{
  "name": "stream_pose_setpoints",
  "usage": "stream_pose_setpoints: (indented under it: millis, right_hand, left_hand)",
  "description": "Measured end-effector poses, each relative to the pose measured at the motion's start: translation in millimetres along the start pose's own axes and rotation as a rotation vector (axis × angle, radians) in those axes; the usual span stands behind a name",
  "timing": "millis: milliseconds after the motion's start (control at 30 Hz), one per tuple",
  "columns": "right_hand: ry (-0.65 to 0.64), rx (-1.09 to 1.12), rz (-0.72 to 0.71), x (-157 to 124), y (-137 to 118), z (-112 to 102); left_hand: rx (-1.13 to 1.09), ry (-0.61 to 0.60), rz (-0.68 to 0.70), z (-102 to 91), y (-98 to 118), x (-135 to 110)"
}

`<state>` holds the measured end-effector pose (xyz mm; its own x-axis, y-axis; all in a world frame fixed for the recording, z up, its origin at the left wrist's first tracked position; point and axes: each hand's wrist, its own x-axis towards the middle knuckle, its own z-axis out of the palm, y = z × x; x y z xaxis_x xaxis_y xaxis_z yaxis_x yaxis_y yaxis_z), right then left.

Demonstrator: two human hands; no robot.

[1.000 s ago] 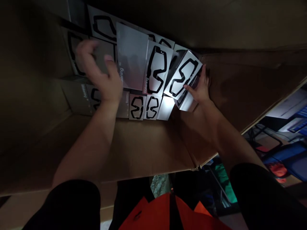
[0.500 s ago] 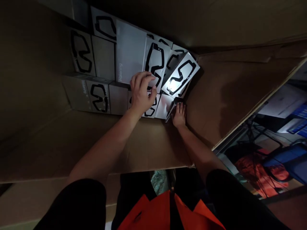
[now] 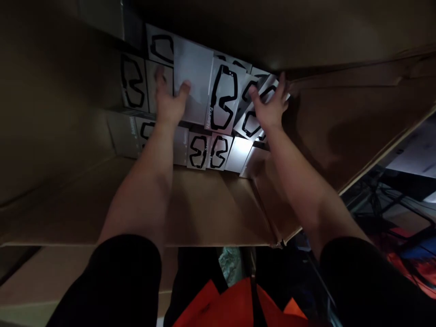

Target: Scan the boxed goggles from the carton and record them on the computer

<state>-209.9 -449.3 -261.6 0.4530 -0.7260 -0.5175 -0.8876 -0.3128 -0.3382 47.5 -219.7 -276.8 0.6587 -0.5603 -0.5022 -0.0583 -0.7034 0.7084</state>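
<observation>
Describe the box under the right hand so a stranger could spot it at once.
Look inside the big cardboard carton, at the far right end of the layer of white boxes with black goggle outlines. The right hand lies spread on the tilted box there. Unlike its neighbours, which sit square in rows, it lies skewed across them.
</observation>
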Motion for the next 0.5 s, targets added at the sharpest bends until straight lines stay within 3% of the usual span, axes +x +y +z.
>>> stream_pose_setpoints:
  millis: [100, 233, 367, 500]
  right_hand:
    - [-0.081, -0.046, -0.065, 10.2, -10.5, -6.5]
    - [-0.096, -0.186, -0.107, 10.2, 15.3, -20.6]
    - [-0.078, -0.258, -0.036, 9.5, 49.9, -27.9]
    - [-0.111, -0.281, 0.066, -16.6, 66.5, -23.0]
  left_hand:
    - [-0.026, -0.123, -0.260, 2.9, 4.2, 17.4]
    - [-0.083, -0.155, -0.235, 18.6, 10.1, 20.8]
    - [-0.114, -0.131, -0.244, 40.4, 9.6, 14.3]
    - [-0.148, -0.172, -0.241, 58.3, 4.0, -3.3]
